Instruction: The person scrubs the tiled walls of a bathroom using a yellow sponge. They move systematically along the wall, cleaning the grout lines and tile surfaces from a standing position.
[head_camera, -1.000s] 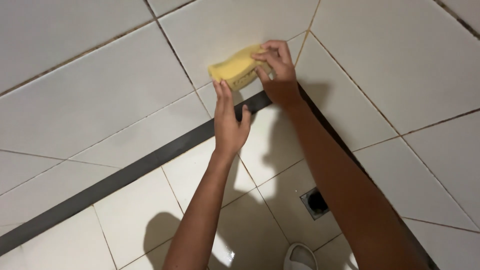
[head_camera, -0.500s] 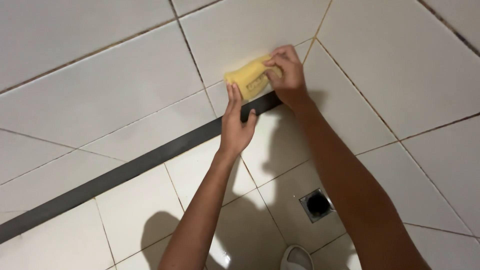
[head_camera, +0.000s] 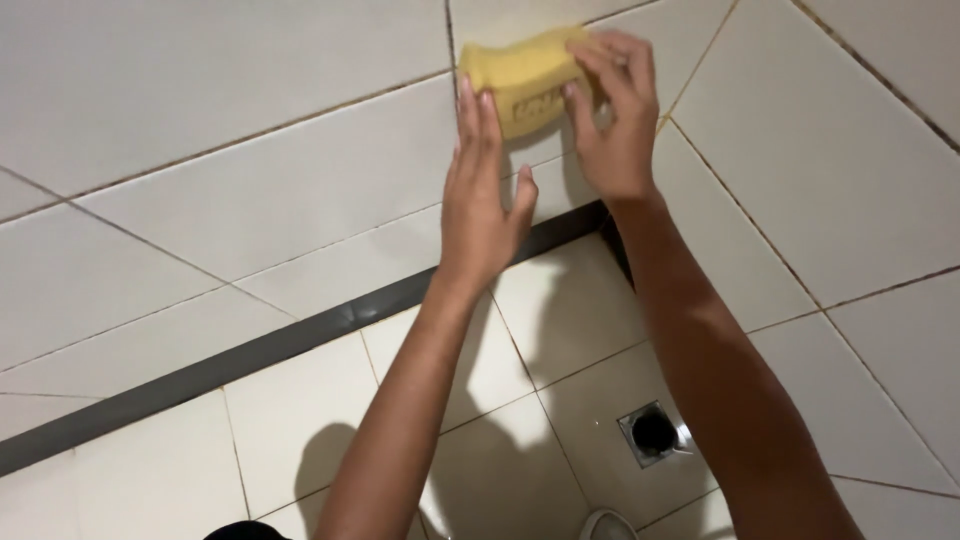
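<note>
A yellow sponge (head_camera: 520, 72) is pressed against the white tiled wall (head_camera: 250, 190) near an inside corner. My right hand (head_camera: 610, 115) grips the sponge's right end, fingers curled over it. My left hand (head_camera: 480, 200) lies flat on the wall just below and left of the sponge, fingers together and pointing up, fingertips beside the sponge's lower left edge. It holds nothing.
A dark grey strip (head_camera: 260, 350) runs along the foot of the wall. Below it lies the white tiled floor (head_camera: 300, 430) with a square metal drain (head_camera: 652, 433). A second tiled wall (head_camera: 830, 180) meets the first at the right. A shoe tip (head_camera: 605, 525) shows at the bottom.
Both hands and the sponge have shifted rightward and higher in the frame. My left hand sits closer to the sponge, and the view has moved nearer to the wall.
</note>
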